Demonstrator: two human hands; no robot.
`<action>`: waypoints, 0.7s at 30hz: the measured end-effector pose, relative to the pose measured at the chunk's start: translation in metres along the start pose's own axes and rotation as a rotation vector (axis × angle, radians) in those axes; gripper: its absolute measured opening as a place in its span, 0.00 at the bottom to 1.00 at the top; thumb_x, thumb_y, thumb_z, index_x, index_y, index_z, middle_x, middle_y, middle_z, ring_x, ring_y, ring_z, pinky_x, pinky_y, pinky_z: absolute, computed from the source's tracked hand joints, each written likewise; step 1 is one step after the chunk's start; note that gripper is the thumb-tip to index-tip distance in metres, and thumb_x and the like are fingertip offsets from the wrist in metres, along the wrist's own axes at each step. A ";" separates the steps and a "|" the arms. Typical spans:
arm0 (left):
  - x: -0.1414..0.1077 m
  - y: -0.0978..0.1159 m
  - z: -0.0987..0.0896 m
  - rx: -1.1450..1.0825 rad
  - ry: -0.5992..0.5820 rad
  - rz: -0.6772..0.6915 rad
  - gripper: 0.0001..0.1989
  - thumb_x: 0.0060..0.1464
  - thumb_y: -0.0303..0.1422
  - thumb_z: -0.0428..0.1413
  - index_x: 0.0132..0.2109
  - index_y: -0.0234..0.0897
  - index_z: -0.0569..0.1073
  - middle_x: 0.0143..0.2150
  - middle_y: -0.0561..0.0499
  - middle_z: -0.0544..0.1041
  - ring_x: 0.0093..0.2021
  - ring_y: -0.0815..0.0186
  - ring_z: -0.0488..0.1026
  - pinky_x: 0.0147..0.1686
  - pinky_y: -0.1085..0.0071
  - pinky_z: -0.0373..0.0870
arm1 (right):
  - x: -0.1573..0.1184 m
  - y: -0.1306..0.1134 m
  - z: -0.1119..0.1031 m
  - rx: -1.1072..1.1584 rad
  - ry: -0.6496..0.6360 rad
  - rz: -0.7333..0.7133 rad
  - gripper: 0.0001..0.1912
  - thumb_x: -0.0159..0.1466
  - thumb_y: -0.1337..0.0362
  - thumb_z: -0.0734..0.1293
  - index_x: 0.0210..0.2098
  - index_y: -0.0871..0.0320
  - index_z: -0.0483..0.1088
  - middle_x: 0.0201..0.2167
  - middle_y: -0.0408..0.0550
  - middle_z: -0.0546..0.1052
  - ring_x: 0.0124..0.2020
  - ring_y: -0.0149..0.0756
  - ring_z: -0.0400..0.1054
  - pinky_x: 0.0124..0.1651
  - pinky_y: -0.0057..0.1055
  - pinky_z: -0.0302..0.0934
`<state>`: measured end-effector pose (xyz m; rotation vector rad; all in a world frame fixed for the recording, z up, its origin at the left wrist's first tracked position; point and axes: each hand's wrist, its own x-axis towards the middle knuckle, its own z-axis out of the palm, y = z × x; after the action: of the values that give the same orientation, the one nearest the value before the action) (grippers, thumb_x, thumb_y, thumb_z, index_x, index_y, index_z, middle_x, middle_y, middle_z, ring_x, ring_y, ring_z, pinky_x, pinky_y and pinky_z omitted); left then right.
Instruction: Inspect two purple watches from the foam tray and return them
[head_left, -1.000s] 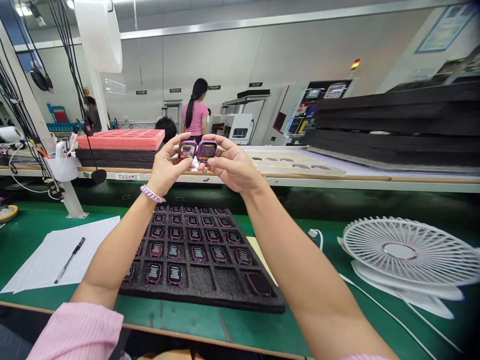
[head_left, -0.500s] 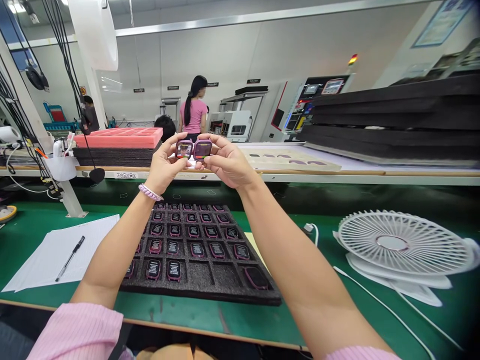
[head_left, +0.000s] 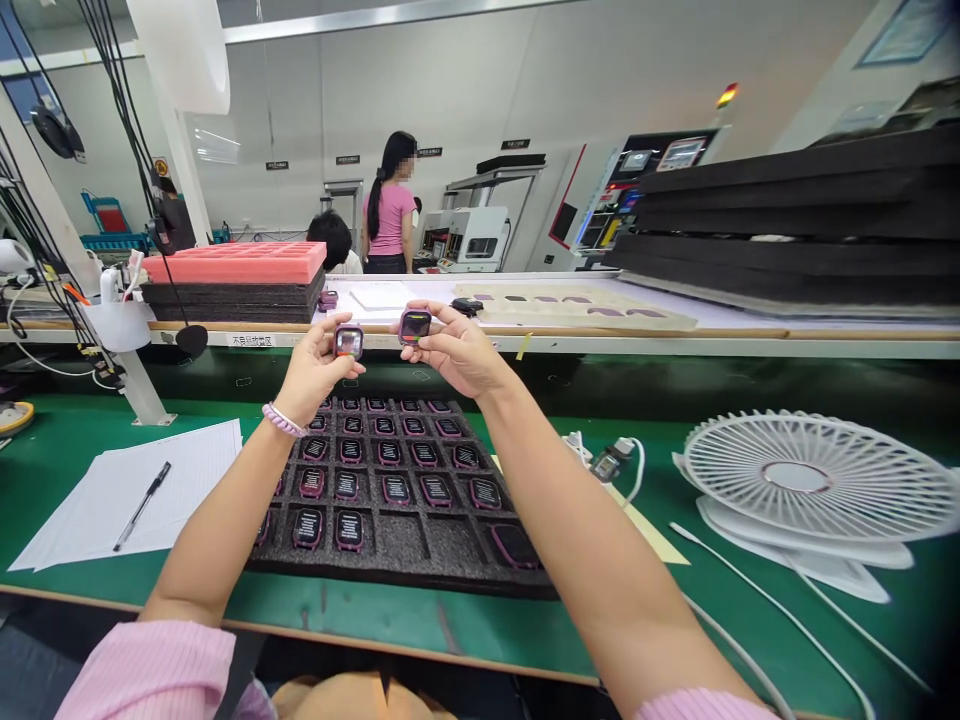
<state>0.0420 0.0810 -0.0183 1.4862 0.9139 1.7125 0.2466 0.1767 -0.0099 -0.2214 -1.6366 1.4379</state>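
My left hand (head_left: pixel 311 370) pinches a purple-framed smartwatch body (head_left: pixel 349 342) without a strap, its lit screen facing me. In my right hand (head_left: pixel 457 350) is a second smartwatch body (head_left: pixel 415 326) of the same kind, its screen dark with small coloured marks. A gap separates the two, and both are held up over the far part of a black foam tray (head_left: pixel 450 545). Several more such watches, most showing white text, lie in the tray's pockets. Two pockets in the nearest row hold no watch, and a dark-screened watch (head_left: pixel 514 545) lies at that row's right end.
Papers with a pen (head_left: pixel 142 507) lie at left. A white fan (head_left: pixel 795 480) and cables are at right. The raised shelf (head_left: pixel 480 345) carries red foam trays (head_left: pixel 236 262) and stacked black foam (head_left: pixel 787 220). A person in pink (head_left: pixel 390 215) stands beyond.
The two watches were side by side, touching or nearly so. Now they are apart, my left hand lower and further left, my right hand slightly lower. The view has shifted a little.
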 end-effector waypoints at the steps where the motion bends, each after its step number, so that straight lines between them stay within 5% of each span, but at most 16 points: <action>1: -0.005 -0.003 -0.003 -0.007 0.018 -0.029 0.35 0.40 0.28 0.63 0.59 0.35 0.68 0.42 0.49 0.75 0.31 0.68 0.77 0.32 0.76 0.76 | 0.002 0.004 -0.001 0.007 0.024 0.008 0.35 0.48 0.63 0.77 0.54 0.56 0.64 0.42 0.47 0.77 0.32 0.35 0.73 0.35 0.29 0.68; 10: -0.023 0.005 -0.028 -0.053 0.066 -0.021 0.35 0.44 0.28 0.64 0.62 0.35 0.68 0.45 0.46 0.76 0.34 0.69 0.78 0.35 0.77 0.76 | 0.028 -0.013 0.022 0.062 0.085 -0.092 0.29 0.60 0.42 0.78 0.49 0.54 0.68 0.40 0.51 0.78 0.30 0.38 0.72 0.30 0.30 0.69; 17: -0.025 0.007 -0.042 0.021 0.119 0.077 0.31 0.48 0.30 0.64 0.61 0.39 0.71 0.47 0.47 0.76 0.35 0.71 0.77 0.37 0.78 0.76 | 0.026 0.009 0.034 0.076 0.031 -0.130 0.27 0.63 0.43 0.76 0.49 0.54 0.69 0.40 0.51 0.78 0.29 0.37 0.72 0.30 0.31 0.70; 21: -0.022 0.001 -0.046 0.034 0.137 0.081 0.32 0.48 0.29 0.64 0.61 0.37 0.69 0.46 0.48 0.76 0.35 0.70 0.77 0.38 0.77 0.77 | 0.025 0.025 0.031 0.086 0.031 -0.028 0.31 0.56 0.55 0.80 0.53 0.55 0.66 0.40 0.49 0.78 0.30 0.35 0.72 0.33 0.29 0.70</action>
<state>-0.0013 0.0583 -0.0328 1.4598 0.9690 1.8858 0.2000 0.1791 -0.0154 -0.1708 -1.5437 1.4726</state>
